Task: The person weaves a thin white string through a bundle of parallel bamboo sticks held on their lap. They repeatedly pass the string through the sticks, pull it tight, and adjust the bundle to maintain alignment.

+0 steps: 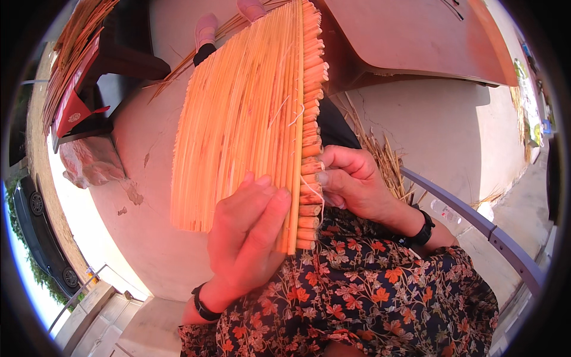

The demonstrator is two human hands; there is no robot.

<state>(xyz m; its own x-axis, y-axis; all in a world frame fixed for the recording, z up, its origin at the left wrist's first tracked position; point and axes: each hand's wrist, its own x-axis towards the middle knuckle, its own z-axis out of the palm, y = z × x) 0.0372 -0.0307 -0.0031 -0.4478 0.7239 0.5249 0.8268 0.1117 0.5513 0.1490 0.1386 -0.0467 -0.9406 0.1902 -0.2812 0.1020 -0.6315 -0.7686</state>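
Note:
A mat of straw-coloured stalks (232, 125) lies across my lap, its stalks side by side with their cut ends in a row on the right. One long stalk (297, 89) runs along that edge, crossing the others. My left hand (247, 232) grips the near part of the mat, fingers on top and thumb hidden. At the cut ends, my right hand (351, 181) is closed in a pinch; what sits between its fingertips is hidden. White thread (314, 189) loops from the long stalk down beside those fingertips. Another short thread end (297, 115) sticks up farther along.
A brown table (416, 35) stands at the far right. Dark furniture (128, 56) at the left bears a bundle of stalks (77, 53). Loose stalks (383, 160) lie on the floor at my right, near a curved grey rail (476, 223) and a plastic bottle (445, 210).

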